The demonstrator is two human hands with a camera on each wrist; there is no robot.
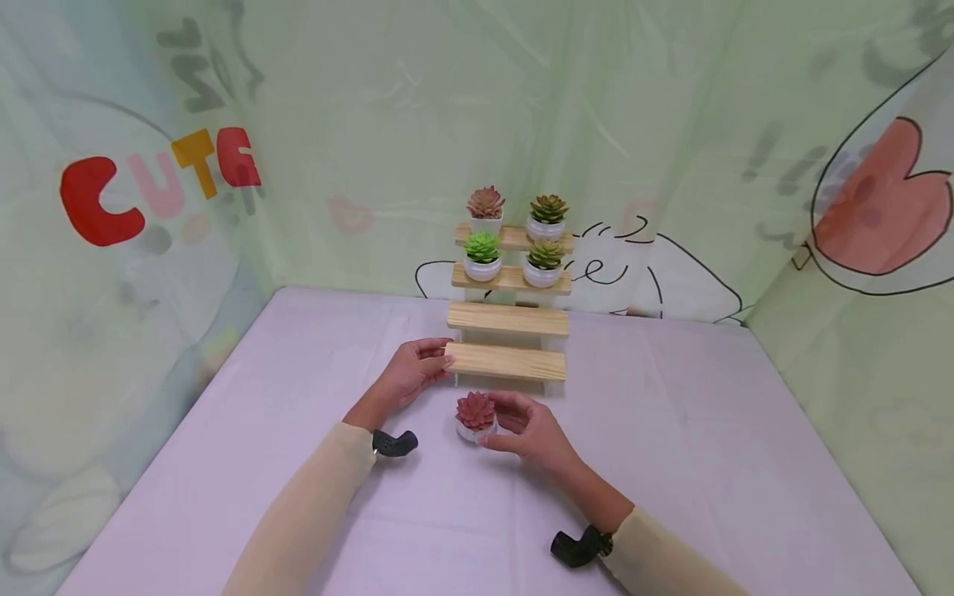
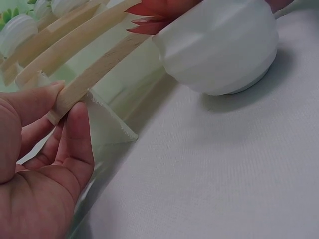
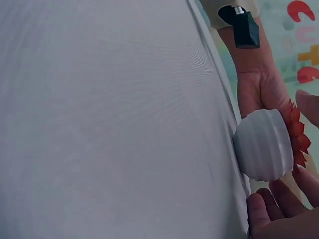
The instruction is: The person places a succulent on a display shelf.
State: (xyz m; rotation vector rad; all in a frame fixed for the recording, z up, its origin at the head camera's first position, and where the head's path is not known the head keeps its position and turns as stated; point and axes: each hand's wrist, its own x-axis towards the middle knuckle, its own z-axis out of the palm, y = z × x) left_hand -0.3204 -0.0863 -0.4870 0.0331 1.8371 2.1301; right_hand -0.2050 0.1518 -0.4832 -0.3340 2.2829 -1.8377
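Note:
My left hand (image 1: 412, 370) pinches the left end of the lowest board (image 1: 510, 362) of a wooden stepped shelf, thumb on top and fingers beneath. In front of the shelf a red succulent (image 1: 474, 410) in a white ribbed pot (image 2: 224, 50) stands upright on the table. Thumb and fingers of my right hand (image 1: 532, 429) curl around the right side of this pot, close to its rim and leaves. The right wrist view shows the pot (image 3: 264, 144) between thumb and fingers; how firmly they touch it is hard to tell.
On the shelf's upper two boards stand a pink succulent (image 1: 486, 207), a dark green one (image 1: 547, 213), a bright green one (image 1: 482, 255) and an olive one (image 1: 545, 263), all in white pots. A pale cloth covers the table (image 1: 671, 463); printed curtains (image 1: 417, 108) hang around it.

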